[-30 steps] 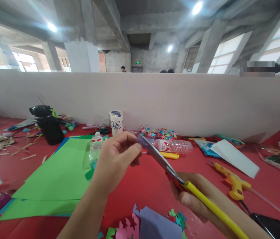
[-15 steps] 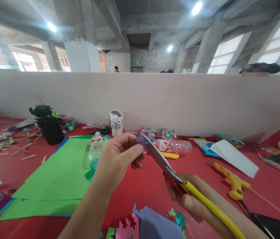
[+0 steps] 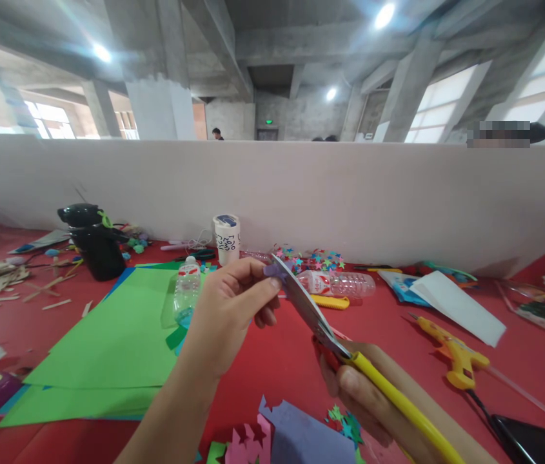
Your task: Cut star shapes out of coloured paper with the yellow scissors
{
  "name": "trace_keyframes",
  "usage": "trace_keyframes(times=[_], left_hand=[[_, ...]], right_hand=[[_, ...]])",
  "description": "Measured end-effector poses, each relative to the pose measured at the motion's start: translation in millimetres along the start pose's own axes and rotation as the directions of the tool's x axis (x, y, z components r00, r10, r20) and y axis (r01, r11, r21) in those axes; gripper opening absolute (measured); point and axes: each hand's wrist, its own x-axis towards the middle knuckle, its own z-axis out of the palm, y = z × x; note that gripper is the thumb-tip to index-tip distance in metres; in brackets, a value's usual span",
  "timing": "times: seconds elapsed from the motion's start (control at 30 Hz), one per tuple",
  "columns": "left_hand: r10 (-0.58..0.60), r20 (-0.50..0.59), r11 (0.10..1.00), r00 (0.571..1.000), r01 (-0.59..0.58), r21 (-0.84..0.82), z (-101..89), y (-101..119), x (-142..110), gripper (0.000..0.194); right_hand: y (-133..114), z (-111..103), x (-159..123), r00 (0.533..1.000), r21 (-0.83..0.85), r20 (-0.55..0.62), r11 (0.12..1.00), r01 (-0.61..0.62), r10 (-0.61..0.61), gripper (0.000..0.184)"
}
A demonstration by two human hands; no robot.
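Note:
Between the thumb and fingers of my left hand (image 3: 233, 303) is a small purple paper piece (image 3: 275, 270), its outline partly covered by the fingers. My right hand (image 3: 364, 386) grips a pair of scissors (image 3: 308, 309) with yellow and red handles. Their blades point up and left, and the tips meet the edge of the purple piece. Below, a larger purple sheet (image 3: 311, 432) with a cut edge lies on the red table beside pink paper (image 3: 251, 441) with star-shaped cutouts. Small paper stars (image 3: 344, 422) are heaped at its right.
Green sheets (image 3: 102, 335) lie at left under a small clear bottle (image 3: 186, 290). A black flask (image 3: 93, 248) and a white cup (image 3: 227, 240) stand near the white partition (image 3: 272, 187). A yellow glue gun (image 3: 451, 351) rests at right. Another bottle (image 3: 340, 283) lies behind the scissors.
My right hand and the scissor handles have shifted slightly left, and the blades look closer together. The left hand holds the purple piece in nearly the same place.

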Motion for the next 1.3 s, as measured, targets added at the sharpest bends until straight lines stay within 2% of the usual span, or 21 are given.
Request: trace_keyframes(times=[0.13, 0.27, 0.57, 0.73, 0.9, 1.03, 1.13, 1.23, 1.3], left_hand=[[0.003, 0.007, 1.0, 1.0, -0.002, -0.021, -0.3, -1.0, -0.3, 0.006], [-0.003, 0.013, 0.999, 1.0, 0.004, -0.047, -0.4, -0.4, 0.1, 0.007], [-0.014, 0.016, 0.997, 1.0, 0.015, -0.079, -0.1, 0.8, -0.2, 0.007], [-0.026, 0.017, 0.996, 1.0, 0.027, -0.081, 0.6, 1.2, -1.1, 0.007], [-0.044, 0.029, 0.994, 0.999, 0.047, -0.098, 0.1, 1.6, -1.0, 0.008], [-0.059, 0.045, 0.988, 0.997, 0.065, -0.138, -1.5, 3.2, -0.9, 0.009], [-0.069, 0.06, 0.99, 0.996, 0.076, -0.12, -3.9, 4.4, -1.2, 0.009], [-0.142, 0.158, 0.99, 0.977, 0.143, 0.006, -4.7, 2.1, -1.6, 0.009], [-0.246, 0.299, 0.965, 0.922, 0.204, 0.165, -2.6, -2.3, -2.2, 0.007]], right_hand=[[2.8, 4.1, 2.1, 1.0, -0.038, -0.028, 0.999, 0.013, -0.014, 0.055], [4.4, 8.3, 3.3, 0.998, -0.002, -0.065, 1.0, 0.009, -0.009, 0.053], [1.6, 11.9, 1.3, 0.992, -0.008, -0.114, 0.999, -0.05, 0.048, 0.035], [-3.8, 13.5, 0.4, 0.99, -0.025, -0.139, 0.999, -0.038, 0.034, 0.036], [-2.7, 9.8, 5.4, 0.993, -0.071, -0.112, 0.996, -0.05, 0.042, 0.039], [-2.1, 7.9, 8.0, 0.995, -0.064, -0.067, 0.995, -0.079, 0.075, 0.042], [-4.6, 7.9, 5.9, 0.995, -0.026, -0.087, 0.998, -0.055, 0.053, 0.042], [-4.1, 5.7, 5.8, 0.983, 0.008, -0.18, 0.999, -0.033, 0.034, 0.041], [-0.5, 2.6, 8.9, 0.975, 0.016, -0.218, 0.999, -0.041, 0.043, 0.039]])
